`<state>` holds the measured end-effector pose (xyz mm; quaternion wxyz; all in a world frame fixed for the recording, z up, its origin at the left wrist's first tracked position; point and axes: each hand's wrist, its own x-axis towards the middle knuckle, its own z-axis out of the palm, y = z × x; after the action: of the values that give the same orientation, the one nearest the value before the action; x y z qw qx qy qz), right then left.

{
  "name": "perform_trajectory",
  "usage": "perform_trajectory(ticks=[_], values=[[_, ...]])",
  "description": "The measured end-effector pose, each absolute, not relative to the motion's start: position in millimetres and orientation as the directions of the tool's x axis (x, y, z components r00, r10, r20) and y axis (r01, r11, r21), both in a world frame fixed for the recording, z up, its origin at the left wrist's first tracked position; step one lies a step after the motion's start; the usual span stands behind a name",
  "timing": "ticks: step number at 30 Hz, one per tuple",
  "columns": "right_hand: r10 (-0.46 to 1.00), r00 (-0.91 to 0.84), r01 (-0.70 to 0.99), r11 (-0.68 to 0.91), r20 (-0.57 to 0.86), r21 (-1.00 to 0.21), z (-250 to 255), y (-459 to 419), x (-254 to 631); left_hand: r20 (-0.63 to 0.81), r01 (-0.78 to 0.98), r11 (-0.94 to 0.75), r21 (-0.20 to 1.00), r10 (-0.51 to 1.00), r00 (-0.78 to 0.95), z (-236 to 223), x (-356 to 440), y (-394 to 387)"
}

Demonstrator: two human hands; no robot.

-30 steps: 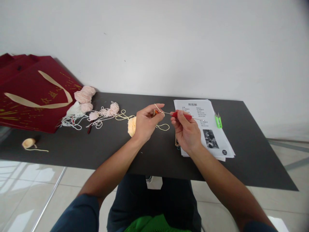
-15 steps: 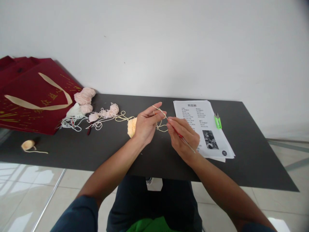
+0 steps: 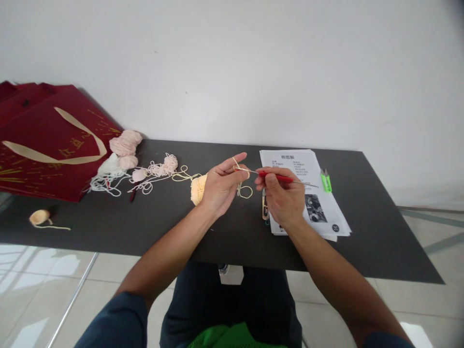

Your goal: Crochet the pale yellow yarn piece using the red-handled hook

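My right hand [image 3: 284,193] is closed around the red handle of a crochet hook [image 3: 277,177], which lies nearly level with its thin tip pointing left. Pale yellow yarn [image 3: 235,162] runs over the raised forefinger of my left hand [image 3: 224,186], whose thumb and other fingers pinch the yarn near the hook's tip. A loose loop of that yarn hangs below the fingers. Behind the left wrist a yellow yarn ball [image 3: 197,189] rests on the table, partly hidden.
Printed sheets [image 3: 321,203] lie under my right hand, with green thread snips [image 3: 326,181] on their edge. A small cutter-like tool [image 3: 265,205] lies beside them. Pink yarn balls [image 3: 125,143], tangled white yarn [image 3: 108,176], a dark red bag [image 3: 43,145] and a small beige crocheted piece [image 3: 39,217] are at left.
My right hand has turned and shifted slightly right, swinging the hook from slanted to nearly level. The cutter-like tool beside the sheets has come into view. The left hand has barely moved.
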<state>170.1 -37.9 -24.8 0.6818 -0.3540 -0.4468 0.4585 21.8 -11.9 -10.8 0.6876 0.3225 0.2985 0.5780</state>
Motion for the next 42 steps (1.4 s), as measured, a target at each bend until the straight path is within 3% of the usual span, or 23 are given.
perform_trajectory(ticks=[14, 23, 32, 42], values=[[0.903, 0.207, -0.287, 0.423, 0.375, -0.860, -23, -31, 182, -0.009, -0.572, 0.069, 0.817, 0.994, 0.107, -10, 22, -11], [0.857, 0.254, -0.153, 0.494, 0.449, -0.856, -20, -35, 183, 0.079, -0.467, -0.045, 0.883, 0.995, 0.055, -19, 17, -7], [0.911, 0.166, -0.232, 0.409, 0.378, -0.883, -18, -32, 190, 0.112, -0.391, -0.034, 0.920, 0.977, 0.179, -19, 9, -4], [0.940, 0.060, -0.317, 0.336, 0.335, -0.887, -12, -33, 193, 0.042, -0.430, 0.144, 0.891, 0.918, 0.395, -12, 3, -4]])
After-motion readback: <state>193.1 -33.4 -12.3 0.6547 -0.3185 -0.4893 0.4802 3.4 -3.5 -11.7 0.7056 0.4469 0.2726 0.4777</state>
